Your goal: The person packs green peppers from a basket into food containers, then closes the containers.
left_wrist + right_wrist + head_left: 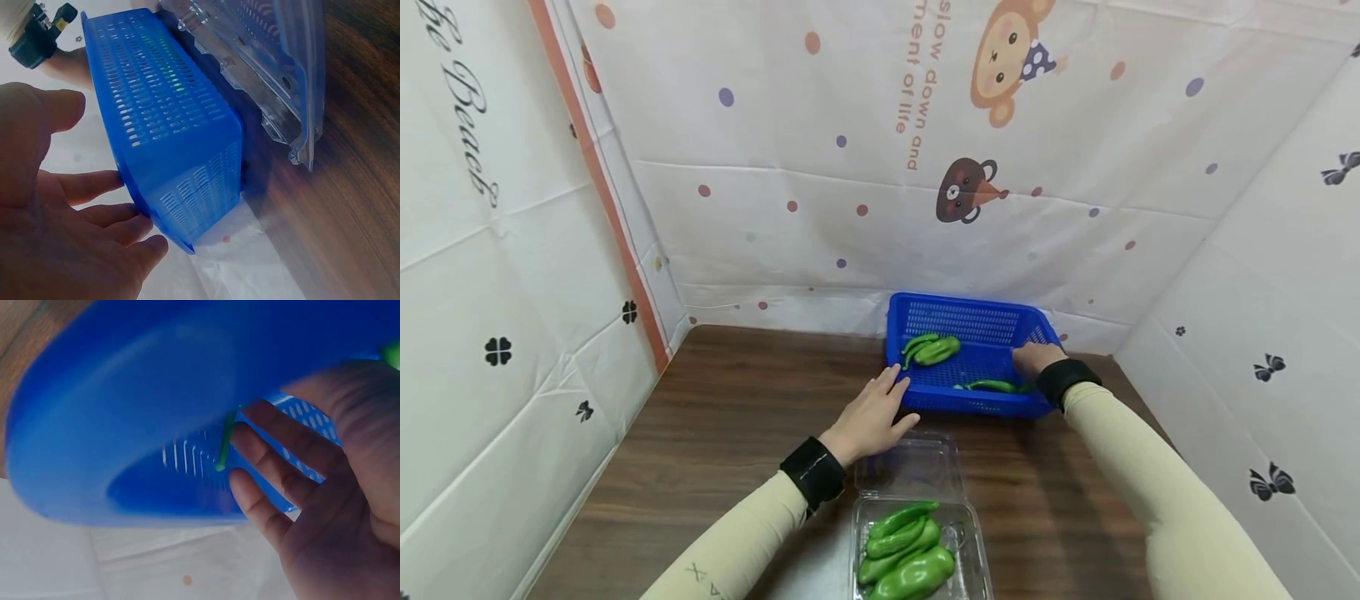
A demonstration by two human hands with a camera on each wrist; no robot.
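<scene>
From the head camera, a dark wood tabletop (715,433) sat walled in by white printed sheeting (820,208) on three sides. A blue basket (973,320) stood at the back, close against the rear sheet, with a small bunch of green peppers (931,349) in its left part and a single green pepper (992,385) along its near wall. A clear clamshell box (913,467) lay nearer the person, lid tipped open toward the basket, more green peppers packed (906,554) in its tray. The left hand (872,417) lay flat, fingers spread, against the basket's near left corner. The right hand (1036,358) reached over the right rim, down by the single pepper; its grip could not be told here.

Left wrist view: the left hand (56,231) was spread and relaxed, fingertips touching the basket's (169,131) slotted corner, the clamshell's clear lid (269,69) pressed close behind it on the wood.

Right wrist view: the right hand (312,481) showed straight, loose fingers inside the blurred blue rim (156,406), a thin green stem (225,447) just at the fingertips, touching or apart unclear.
</scene>
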